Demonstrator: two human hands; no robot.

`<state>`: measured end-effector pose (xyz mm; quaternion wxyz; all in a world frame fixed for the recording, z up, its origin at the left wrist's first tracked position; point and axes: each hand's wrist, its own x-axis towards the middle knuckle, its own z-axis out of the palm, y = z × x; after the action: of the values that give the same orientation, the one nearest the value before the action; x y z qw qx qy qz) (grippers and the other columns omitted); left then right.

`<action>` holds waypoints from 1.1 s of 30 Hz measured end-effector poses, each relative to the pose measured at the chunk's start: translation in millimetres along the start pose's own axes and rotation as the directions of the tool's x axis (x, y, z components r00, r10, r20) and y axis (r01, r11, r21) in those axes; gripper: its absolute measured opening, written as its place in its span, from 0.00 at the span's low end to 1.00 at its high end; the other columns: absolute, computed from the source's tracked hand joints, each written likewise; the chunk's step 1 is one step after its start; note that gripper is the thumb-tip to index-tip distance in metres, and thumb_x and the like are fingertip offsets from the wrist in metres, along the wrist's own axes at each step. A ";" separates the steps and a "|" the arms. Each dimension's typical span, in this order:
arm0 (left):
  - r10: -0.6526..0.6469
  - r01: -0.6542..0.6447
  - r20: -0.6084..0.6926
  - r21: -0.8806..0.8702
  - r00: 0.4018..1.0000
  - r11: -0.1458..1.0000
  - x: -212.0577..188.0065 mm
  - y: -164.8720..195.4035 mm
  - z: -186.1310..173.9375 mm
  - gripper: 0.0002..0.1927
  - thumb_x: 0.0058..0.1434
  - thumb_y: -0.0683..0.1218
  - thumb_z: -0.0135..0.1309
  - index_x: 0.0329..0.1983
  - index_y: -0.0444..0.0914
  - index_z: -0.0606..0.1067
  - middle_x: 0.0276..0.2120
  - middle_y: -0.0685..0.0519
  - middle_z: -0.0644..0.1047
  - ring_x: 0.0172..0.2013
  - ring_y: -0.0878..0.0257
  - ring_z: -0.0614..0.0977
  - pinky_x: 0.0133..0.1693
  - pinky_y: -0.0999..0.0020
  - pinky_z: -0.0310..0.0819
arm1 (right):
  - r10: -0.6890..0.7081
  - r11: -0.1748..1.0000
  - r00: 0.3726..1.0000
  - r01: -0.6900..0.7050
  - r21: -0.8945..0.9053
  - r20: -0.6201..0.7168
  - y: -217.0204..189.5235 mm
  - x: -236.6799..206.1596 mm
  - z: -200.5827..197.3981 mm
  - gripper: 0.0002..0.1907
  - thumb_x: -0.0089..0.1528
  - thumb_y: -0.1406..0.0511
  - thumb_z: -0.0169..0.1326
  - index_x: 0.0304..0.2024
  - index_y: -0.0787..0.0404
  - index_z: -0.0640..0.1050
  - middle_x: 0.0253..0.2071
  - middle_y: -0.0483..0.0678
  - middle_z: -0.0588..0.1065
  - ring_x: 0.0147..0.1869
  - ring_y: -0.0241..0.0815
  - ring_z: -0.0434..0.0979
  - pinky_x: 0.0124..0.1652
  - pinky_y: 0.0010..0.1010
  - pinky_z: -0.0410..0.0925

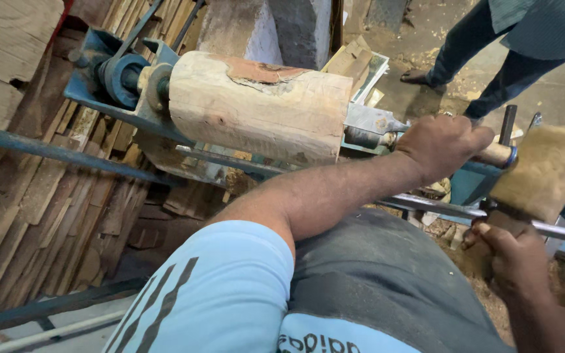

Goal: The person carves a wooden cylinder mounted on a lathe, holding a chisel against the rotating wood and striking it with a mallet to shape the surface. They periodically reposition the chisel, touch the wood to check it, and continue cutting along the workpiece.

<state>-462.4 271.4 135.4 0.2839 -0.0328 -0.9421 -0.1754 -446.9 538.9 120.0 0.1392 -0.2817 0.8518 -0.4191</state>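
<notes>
Stacked wood offcuts (47, 196) line the floor beside a blue lathe (109, 91), which clamps a rough log (259, 108) between its two ends. At the tailstock end the left hand (443, 145) wraps shut around a wooden handle (495, 155), while the right hand (514, 258) grips a wooden mallet (547, 171) near the steel rail (439, 208).
</notes>
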 end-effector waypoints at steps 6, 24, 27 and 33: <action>0.012 -0.012 0.003 0.060 1.000 0.998 -2.7 -0.6 3.4 0.04 0.64 0.51 0.51 0.42 0.51 0.73 0.27 0.55 0.77 0.30 0.59 0.83 0.27 0.60 0.76 | 0.495 0.631 0.868 -0.381 0.676 0.028 18.7 -5.1 13.6 0.07 0.66 0.71 0.49 0.44 0.69 0.76 0.40 0.56 0.76 0.37 0.47 0.78 0.37 0.37 0.74; -0.012 0.011 0.045 0.044 0.999 0.999 2.4 -3.0 -0.8 0.07 0.65 0.53 0.50 0.42 0.49 0.74 0.28 0.54 0.79 0.30 0.61 0.84 0.25 0.62 0.77 | 0.477 0.615 0.877 -0.286 0.735 -0.057 12.5 -8.9 -12.9 0.06 0.69 0.67 0.49 0.40 0.63 0.76 0.38 0.49 0.75 0.42 0.44 0.77 0.45 0.40 0.74; -0.013 0.009 0.056 0.065 0.998 0.998 2.7 -2.9 -3.6 0.07 0.65 0.53 0.50 0.42 0.49 0.74 0.28 0.54 0.79 0.29 0.60 0.84 0.25 0.60 0.77 | 0.291 0.683 0.951 -0.128 0.719 -0.107 26.4 -8.7 -17.1 0.03 0.71 0.68 0.53 0.44 0.61 0.76 0.40 0.47 0.75 0.47 0.39 0.78 0.55 0.36 0.77; -0.013 0.009 0.043 0.097 0.999 0.995 2.3 -2.7 -9.3 0.05 0.67 0.50 0.49 0.44 0.50 0.74 0.28 0.54 0.79 0.30 0.59 0.84 0.27 0.60 0.78 | -0.057 0.960 0.998 0.045 -0.278 -0.036 10.7 -7.9 -9.2 0.06 0.63 0.65 0.53 0.38 0.60 0.80 0.35 0.56 0.77 0.39 0.52 0.78 0.39 0.40 0.73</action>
<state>-459.9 265.6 143.0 0.2634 -0.0177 -0.9556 -0.1306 -448.7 554.6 117.1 0.0688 -0.3109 0.8974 -0.3054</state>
